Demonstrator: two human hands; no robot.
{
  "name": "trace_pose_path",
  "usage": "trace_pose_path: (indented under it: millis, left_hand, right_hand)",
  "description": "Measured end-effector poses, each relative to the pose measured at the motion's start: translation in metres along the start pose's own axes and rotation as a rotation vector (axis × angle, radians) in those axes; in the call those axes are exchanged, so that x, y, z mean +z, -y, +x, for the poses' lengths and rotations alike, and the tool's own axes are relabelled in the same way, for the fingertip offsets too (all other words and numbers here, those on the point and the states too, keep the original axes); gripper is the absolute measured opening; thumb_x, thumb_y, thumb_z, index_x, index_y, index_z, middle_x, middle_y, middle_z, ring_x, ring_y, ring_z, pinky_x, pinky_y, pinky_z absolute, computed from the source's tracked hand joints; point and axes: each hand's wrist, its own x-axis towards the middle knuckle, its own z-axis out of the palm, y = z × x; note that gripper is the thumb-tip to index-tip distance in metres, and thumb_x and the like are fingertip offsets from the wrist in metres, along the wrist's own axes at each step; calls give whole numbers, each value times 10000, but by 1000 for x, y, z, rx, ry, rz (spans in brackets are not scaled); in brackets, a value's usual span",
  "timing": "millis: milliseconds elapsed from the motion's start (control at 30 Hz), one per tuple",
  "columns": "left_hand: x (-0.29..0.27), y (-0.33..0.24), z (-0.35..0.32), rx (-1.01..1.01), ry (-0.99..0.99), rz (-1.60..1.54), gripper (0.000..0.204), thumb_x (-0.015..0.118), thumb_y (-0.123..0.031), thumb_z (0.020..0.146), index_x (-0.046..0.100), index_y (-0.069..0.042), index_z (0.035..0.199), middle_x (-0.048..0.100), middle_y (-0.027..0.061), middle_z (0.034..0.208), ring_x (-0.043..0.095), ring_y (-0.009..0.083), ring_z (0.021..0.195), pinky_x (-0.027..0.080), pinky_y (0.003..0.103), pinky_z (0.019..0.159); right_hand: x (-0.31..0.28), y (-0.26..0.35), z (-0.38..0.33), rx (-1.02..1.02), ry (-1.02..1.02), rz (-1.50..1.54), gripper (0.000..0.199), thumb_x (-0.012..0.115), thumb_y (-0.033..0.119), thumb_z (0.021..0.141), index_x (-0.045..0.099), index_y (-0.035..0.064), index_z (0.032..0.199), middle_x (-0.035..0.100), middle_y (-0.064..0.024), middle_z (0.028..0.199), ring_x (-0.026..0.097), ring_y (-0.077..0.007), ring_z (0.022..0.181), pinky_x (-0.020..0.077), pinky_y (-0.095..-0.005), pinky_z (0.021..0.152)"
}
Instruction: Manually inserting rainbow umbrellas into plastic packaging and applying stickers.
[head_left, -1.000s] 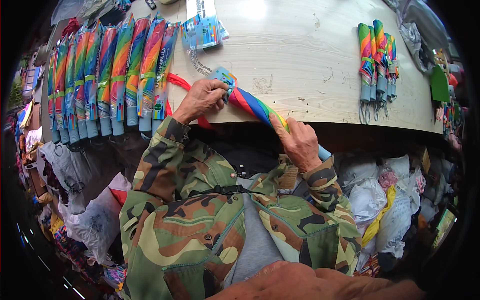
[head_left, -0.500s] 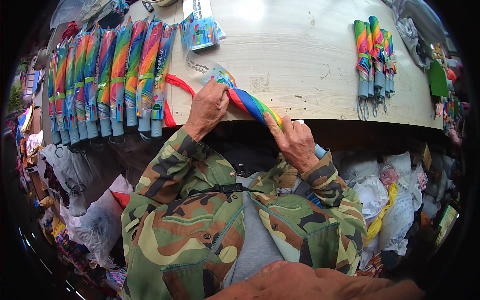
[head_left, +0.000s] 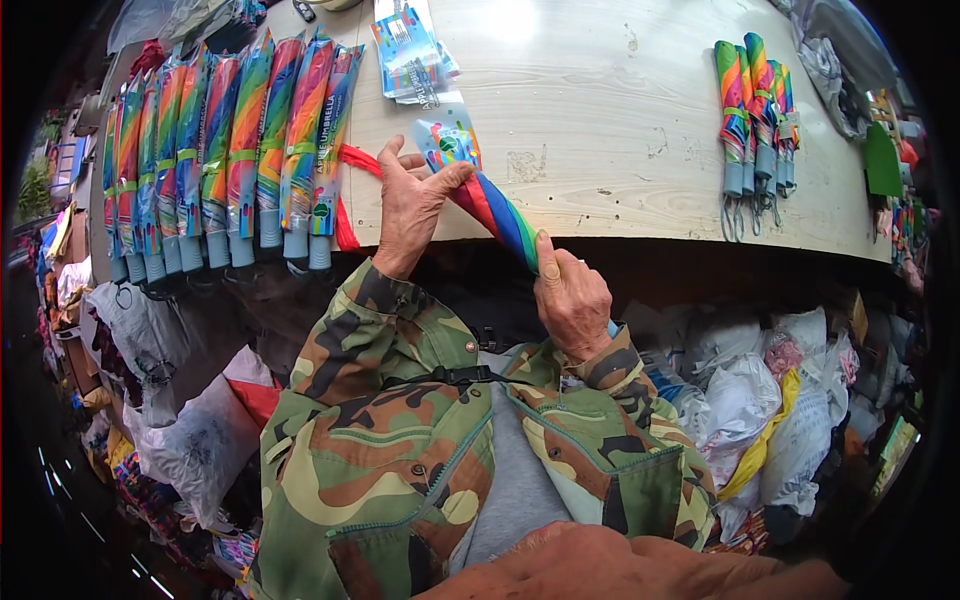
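Observation:
A folded rainbow umbrella (head_left: pixel 510 225) slants across the table's front edge. My right hand (head_left: pixel 575 305) is closed round its lower part, and a bit of the light-blue handle shows past the wrist. At the umbrella's far end is a clear printed plastic sleeve (head_left: pixel 448 140); how far it covers the fabric I cannot tell. My left hand (head_left: pixel 410 210) has its fingers apart, with the thumb against the sleeve and that end of the umbrella. Beside this hand lies a red strap (head_left: pixel 360 162). More flat printed sleeves (head_left: pixel 405 55) lie beyond it in a stack.
A row of sleeved rainbow umbrellas (head_left: pixel 243 150) lines the table's left side, handles toward me. Several umbrellas without sleeves (head_left: pixel 765 120) lie at the right of the pale table (head_left: pixel 600 130). Stuffed plastic bags (head_left: pixel 745 400) crowd the floor at right, with another white bag (head_left: pixel 195 450) at left.
My left hand has gone from a closed grip at the umbrella's end to spread fingers. The right hand has shifted left and toward me with the umbrella, which now slants more steeply.

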Motion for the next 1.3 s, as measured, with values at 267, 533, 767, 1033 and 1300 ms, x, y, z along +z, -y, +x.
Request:
trace_pose_path:
  millis: [267,533,767,1033,1300]
  left_hand:
    - [-3,8,4,-450,624,-1046,607,765,-308,1038,517,22,1483,749,164,1186,750,321,1129,604,525,1056]
    - [13,5,-30,-425,808,-1026,677,815,-331,994,490,-15,1497,721,189,1310,728,365,1213,581,553,1103]
    - [8,-3,-7,-446,464,-935,513,827,-257,998,578,8,1360,782,128,1090,783,237,896,667,377,862]
    - [14,-8,-36,-584,528,-647,299,774,-224,1017,664,-3,1187,777,101,1012,742,151,878,628,293,794]
    - [5,-11,-35,-585,484,-585,262,754,-215,1033,670,-2,1161,766,90,968,733,142,841,617,298,764]
  right_hand:
    - [-12,18,11,347,216,817,681,822,57,916,578,-18,1548,730,-93,1052,733,-292,865,596,-379,817]
    - [0,12,22,969,499,2021,356,779,148,982,708,-16,1289,783,-91,1047,766,-148,886,625,-305,809]
    - [10,29,26,867,503,2031,396,715,255,1058,660,-11,1346,777,-110,1092,758,-148,936,611,-299,855]
    - [30,47,32,791,181,1654,546,630,343,1143,542,-53,1509,707,-86,1230,683,-137,1052,561,-298,884]
    - [-7,56,34,82,-153,527,628,889,136,842,665,16,1416,653,-187,1329,669,-384,1143,566,-475,942]
